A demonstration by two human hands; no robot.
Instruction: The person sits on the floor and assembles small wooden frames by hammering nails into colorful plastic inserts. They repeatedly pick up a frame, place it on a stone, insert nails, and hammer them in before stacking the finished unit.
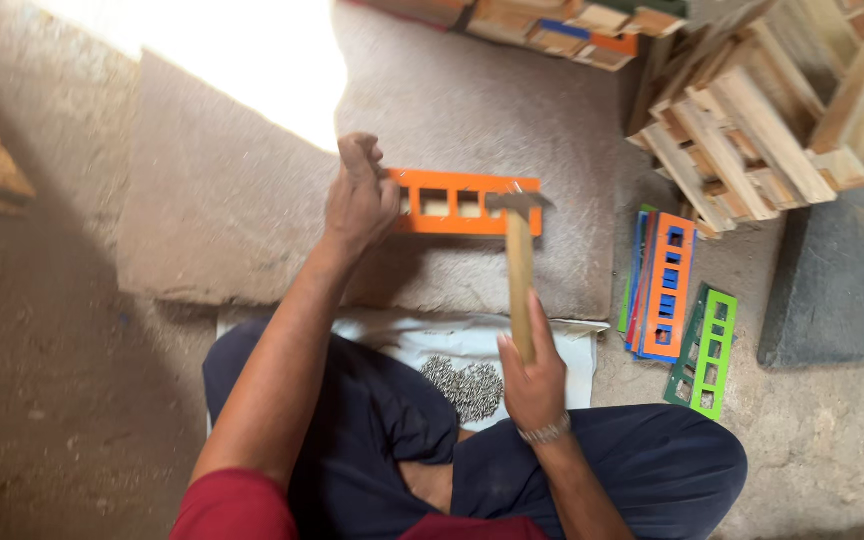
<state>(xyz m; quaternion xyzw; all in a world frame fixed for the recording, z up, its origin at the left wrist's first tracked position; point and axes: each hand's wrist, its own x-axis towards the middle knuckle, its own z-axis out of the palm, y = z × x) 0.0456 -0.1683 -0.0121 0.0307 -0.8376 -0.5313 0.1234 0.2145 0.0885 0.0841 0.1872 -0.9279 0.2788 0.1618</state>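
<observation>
My left hand [360, 200] fingers pinch the left end of the orange slotted frame [467, 203] on the stone slab [252, 200]. My right hand [532, 375] fingers wrap the hammer [519, 270], head over the right end. Advise short, square blows, left fingers well clear.

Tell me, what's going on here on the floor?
A person sits cross-legged at a flat stone slab. The left hand steadies one end of an orange frame with square cut-outs on the slab, while the right hand holds a wooden-handled hammer with its head at the frame's other end. A heap of small nails lies on a white sheet in front of the person's legs. More coloured frames and wooden crates sit to the right.
</observation>
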